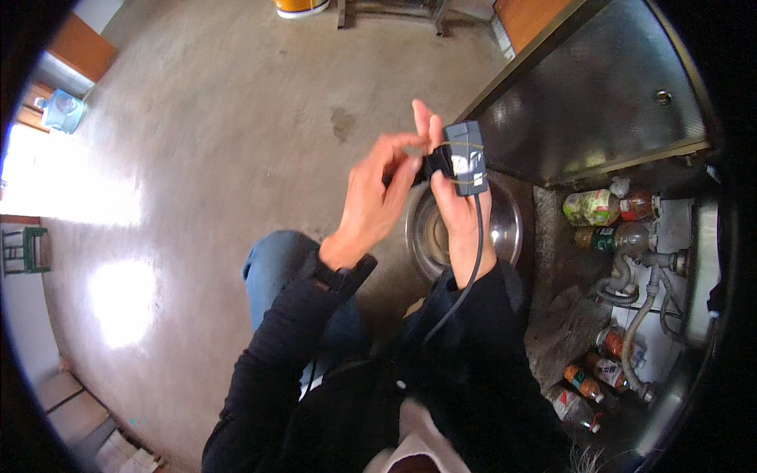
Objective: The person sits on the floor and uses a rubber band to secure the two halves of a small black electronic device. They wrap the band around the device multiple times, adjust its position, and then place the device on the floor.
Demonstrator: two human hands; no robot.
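A grey box-shaped device (467, 158) sits on my right hand (464, 213), with a thin yellowish band round it and a black cable (478, 252) running down toward my sleeve. A black strap (438, 164) shows between the device and my fingers. My left hand (374, 185) reaches across from the left, its thumb and fingertips pinched at this strap. Two fingertips of my right hand appear stretched out past the device; the others are hidden. Below my right hand, a round shiny metal basin (415, 236) stands on the floor.
A dark metal cabinet door (587, 94) hangs open at the right. Inside the cabinet are several plastic bottles (591, 207) and grey drain hoses (648, 296). My bent knee (272, 264) is beside the basin. A blue water jug (65, 112) and green stool (26, 250) stand far left.
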